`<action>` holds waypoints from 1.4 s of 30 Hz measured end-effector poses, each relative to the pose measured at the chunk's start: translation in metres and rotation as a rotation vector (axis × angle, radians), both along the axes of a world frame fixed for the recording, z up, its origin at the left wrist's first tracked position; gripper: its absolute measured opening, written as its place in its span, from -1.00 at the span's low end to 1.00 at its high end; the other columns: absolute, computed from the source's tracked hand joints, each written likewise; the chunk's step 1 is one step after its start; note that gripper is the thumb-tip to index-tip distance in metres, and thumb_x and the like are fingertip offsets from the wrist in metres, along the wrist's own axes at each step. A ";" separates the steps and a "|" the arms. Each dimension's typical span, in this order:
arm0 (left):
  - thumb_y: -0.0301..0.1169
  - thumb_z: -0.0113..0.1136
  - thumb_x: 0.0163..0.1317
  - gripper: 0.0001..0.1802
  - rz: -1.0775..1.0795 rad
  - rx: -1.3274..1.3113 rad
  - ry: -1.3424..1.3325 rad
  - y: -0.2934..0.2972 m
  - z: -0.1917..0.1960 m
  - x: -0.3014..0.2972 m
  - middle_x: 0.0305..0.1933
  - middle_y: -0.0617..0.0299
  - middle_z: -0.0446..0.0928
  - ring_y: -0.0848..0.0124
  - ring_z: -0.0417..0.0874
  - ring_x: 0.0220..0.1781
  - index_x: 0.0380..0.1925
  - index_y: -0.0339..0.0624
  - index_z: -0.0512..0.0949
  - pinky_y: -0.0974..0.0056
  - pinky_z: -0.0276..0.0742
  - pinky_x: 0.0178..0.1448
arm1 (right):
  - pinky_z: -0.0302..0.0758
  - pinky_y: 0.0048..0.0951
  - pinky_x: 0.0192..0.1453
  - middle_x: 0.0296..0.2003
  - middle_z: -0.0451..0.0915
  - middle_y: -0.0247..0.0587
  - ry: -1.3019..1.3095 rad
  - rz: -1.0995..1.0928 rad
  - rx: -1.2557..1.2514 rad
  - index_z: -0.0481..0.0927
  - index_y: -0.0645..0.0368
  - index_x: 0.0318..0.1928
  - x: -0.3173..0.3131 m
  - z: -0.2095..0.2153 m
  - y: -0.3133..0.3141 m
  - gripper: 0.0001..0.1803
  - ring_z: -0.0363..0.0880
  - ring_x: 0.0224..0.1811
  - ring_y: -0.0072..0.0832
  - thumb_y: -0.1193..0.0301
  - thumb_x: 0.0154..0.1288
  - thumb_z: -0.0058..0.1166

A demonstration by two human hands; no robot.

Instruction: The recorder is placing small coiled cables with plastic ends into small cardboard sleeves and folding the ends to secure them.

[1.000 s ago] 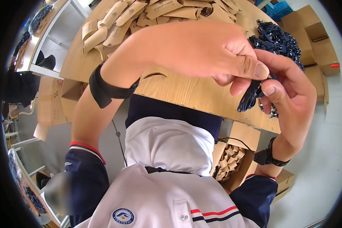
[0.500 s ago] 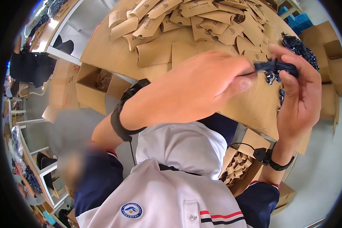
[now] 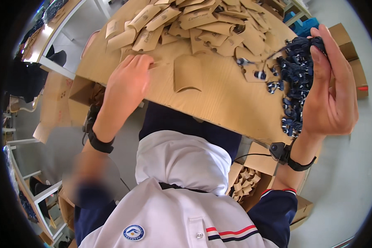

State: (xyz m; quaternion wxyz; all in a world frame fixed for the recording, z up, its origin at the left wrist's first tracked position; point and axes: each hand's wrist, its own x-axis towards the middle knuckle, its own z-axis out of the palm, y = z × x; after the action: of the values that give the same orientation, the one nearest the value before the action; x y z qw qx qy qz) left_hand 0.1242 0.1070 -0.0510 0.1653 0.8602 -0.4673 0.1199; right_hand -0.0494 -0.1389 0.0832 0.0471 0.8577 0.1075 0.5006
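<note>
L hand (image 3: pixel 126 84), upper left of frame, fingers spread flat on a kraft card sleeve (image 3: pixel 153 66) on the desk (image 3: pixel 219 103). R hand (image 3: pixel 328 97) clenched round dark earphone bundle (image 3: pixel 295 74), upper right. Pinch just one sleeve; keep cords untangled.

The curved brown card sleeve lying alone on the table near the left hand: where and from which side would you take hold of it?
Judging by its pose, the curved card sleeve lies arched and apart from the pile of sleeves. Probably best pinched across its two long side edges from above, coming from the left hand side, since that hand is beside it while the right hand holds a bundle of dark cords.
</note>
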 end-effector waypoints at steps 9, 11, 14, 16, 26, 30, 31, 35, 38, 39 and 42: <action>-0.51 0.08 0.29 -0.58 -0.443 -0.649 1.314 -0.029 0.054 -0.066 0.01 0.21 0.45 0.54 0.46 -0.08 0.17 -0.30 0.42 0.39 0.60 -0.15 | 0.68 -0.31 -0.01 -0.22 0.64 0.34 -0.197 0.034 0.102 0.51 0.67 -0.02 -0.020 0.034 -0.002 -0.74 0.70 -0.20 -0.21 0.73 0.32 0.06; -0.49 0.12 0.30 -0.65 -0.566 -0.608 1.230 -0.051 0.053 -0.083 -0.07 0.25 0.48 0.59 0.50 -0.18 0.08 -0.29 0.46 0.43 0.59 -0.20 | 0.69 -0.28 -0.03 -0.24 0.64 0.37 -0.196 0.042 0.022 0.51 0.67 -0.03 -0.025 0.043 0.002 -0.75 0.71 -0.22 -0.18 0.72 0.32 0.06; -0.47 0.25 0.21 -0.77 -0.583 -0.580 1.332 -0.076 0.056 -0.104 -0.30 0.35 0.53 0.61 0.52 -0.29 -0.14 -0.24 0.52 0.45 0.48 -0.19 | 0.70 -0.21 -0.08 -0.26 0.63 0.42 -0.166 0.028 -0.077 0.52 0.66 -0.07 -0.038 0.053 0.004 -0.76 0.72 -0.25 -0.09 0.65 0.35 0.07; -0.46 0.27 0.18 -0.77 -0.648 -0.559 1.309 -0.082 0.057 -0.108 -0.33 0.36 0.53 0.61 0.52 -0.29 -0.16 -0.24 0.53 0.44 0.46 -0.17 | 0.71 -0.18 -0.12 -0.25 0.61 0.46 -0.087 0.177 0.088 0.52 0.63 -0.05 -0.047 0.056 0.000 -0.74 0.71 -0.29 -0.02 0.59 0.39 0.04; -0.48 0.31 0.14 -0.78 -0.832 -0.534 1.372 -0.085 0.059 -0.119 -0.32 0.31 0.55 0.59 0.50 -0.25 -0.22 -0.26 0.54 0.42 0.43 -0.11 | 0.68 -0.21 -0.22 -0.21 0.61 0.36 0.312 0.697 0.108 0.51 0.34 0.00 -0.016 0.032 0.000 -0.76 0.69 -0.31 -0.08 0.65 0.34 -0.05; -0.42 0.32 0.20 -0.75 -0.743 -0.638 1.646 -0.081 0.059 -0.124 -0.29 0.35 0.53 0.60 0.48 -0.21 -0.17 -0.24 0.53 0.39 0.45 -0.09 | 0.67 -0.22 -0.20 -0.22 0.63 0.32 0.253 0.813 0.418 0.53 0.36 -0.02 -0.030 0.003 0.021 -0.72 0.69 -0.32 -0.11 0.72 0.27 -0.07; -0.36 0.36 0.21 -0.70 -0.761 -0.635 1.690 -0.081 0.057 -0.122 -0.30 0.38 0.55 0.59 0.51 -0.25 -0.12 -0.23 0.54 0.40 0.47 -0.11 | 0.67 -0.24 -0.23 -0.24 0.64 0.30 0.213 0.788 0.527 0.56 0.36 -0.05 -0.032 -0.003 0.028 -0.74 0.70 -0.32 -0.13 0.72 0.26 -0.05; -0.34 0.36 0.22 -0.65 -0.728 -0.654 1.749 -0.082 0.056 -0.120 -0.25 0.32 0.61 0.58 0.59 -0.31 -0.05 -0.25 0.54 0.42 0.51 -0.20 | 0.61 -0.33 -0.19 -0.26 0.70 0.11 0.299 0.479 0.595 0.64 0.32 -0.20 -0.048 -0.013 0.026 -0.85 0.69 -0.22 -0.18 0.66 0.21 0.10; -0.31 0.36 0.23 -0.60 -0.648 -0.653 1.861 -0.077 0.058 -0.114 -0.20 0.24 0.66 0.52 0.68 -0.38 -0.01 -0.27 0.54 0.44 0.56 -0.30 | 0.55 -0.31 -0.05 -0.20 0.72 -0.01 0.424 0.284 0.575 0.66 0.27 -0.21 -0.055 -0.012 0.031 -0.86 0.66 -0.08 -0.20 0.58 0.18 0.19; -0.31 0.35 0.24 -0.59 -0.658 -0.598 1.797 -0.077 0.057 -0.110 -0.20 0.22 0.67 0.48 0.70 -0.39 0.01 -0.29 0.54 0.43 0.57 -0.32 | 0.51 -0.27 0.05 -0.16 0.73 -0.07 0.470 0.157 0.550 0.67 0.24 -0.20 -0.057 -0.012 0.032 -0.84 0.64 0.01 -0.20 0.53 0.17 0.22; -0.32 0.32 0.25 -0.58 -0.671 -0.477 1.716 -0.079 0.049 -0.098 -0.23 0.20 0.68 0.43 0.73 -0.40 0.04 -0.32 0.52 0.41 0.60 -0.34 | 0.41 -0.19 0.19 -0.10 0.72 -0.10 0.503 0.198 0.492 0.69 0.18 -0.19 -0.049 -0.029 0.026 -0.82 0.59 0.13 -0.20 0.45 0.18 0.22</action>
State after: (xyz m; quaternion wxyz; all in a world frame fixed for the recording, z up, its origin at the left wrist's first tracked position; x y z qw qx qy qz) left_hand 0.0264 0.0278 -0.0022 0.6491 0.4194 -0.3721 -0.5141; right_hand -0.0986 -0.1128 0.0543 -0.2374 0.9251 0.0745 0.2870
